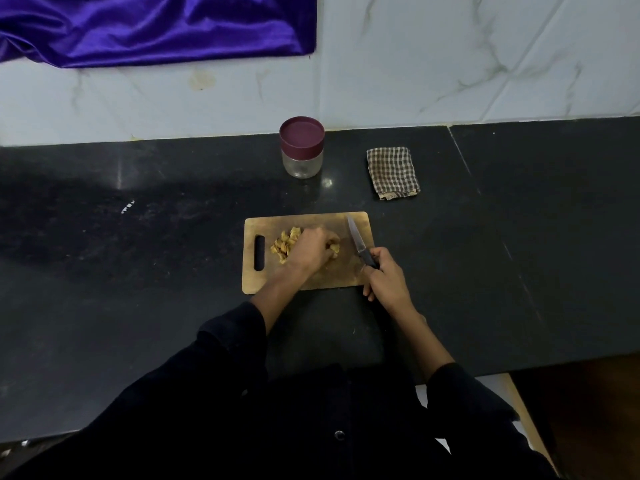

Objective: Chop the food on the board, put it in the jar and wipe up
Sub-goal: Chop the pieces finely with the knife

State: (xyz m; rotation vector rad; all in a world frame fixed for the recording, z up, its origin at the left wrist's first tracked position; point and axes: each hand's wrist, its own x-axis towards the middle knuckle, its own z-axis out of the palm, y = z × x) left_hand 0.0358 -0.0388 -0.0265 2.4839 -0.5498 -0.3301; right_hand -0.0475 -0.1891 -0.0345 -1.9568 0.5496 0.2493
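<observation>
A wooden chopping board (311,220) with a handle slot lies on the dark counter. Yellowish food pieces (284,244) are piled near its middle. My left hand (311,249) curls over the pile and holds a piece at its right side. My right hand (382,271) grips the dark handle of a small knife (356,239), whose blade points away over the board's right part, clear of the food. A clear jar (302,147) with a maroon lid on stands behind the board. A folded checked cloth (393,172) lies to the jar's right.
The black stone counter (138,237) runs wide to the left and right. A marble-look wall (415,64) stands behind it, with purple satin fabric (156,26) hanging at upper left. The counter's front edge (554,362) drops off at lower right.
</observation>
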